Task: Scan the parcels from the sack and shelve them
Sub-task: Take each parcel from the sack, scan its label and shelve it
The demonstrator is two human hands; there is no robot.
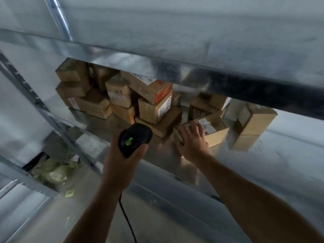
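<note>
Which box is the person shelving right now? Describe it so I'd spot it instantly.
On the metal shelf, look right of the big stack of cardboard boxes. The box stands nearest the front edge, white label up, and is the only one the right hand rests on.

Obs.: your left hand (121, 160) and right hand (192, 142) are bare, uncovered throughout. Your left forearm (98, 207) and right forearm (254, 199), both in front of the grey galvanised sheet-metal shelf (164, 155), are bare from wrist to frame edge. Blur near the shelf hides nail and knuckle detail.
</note>
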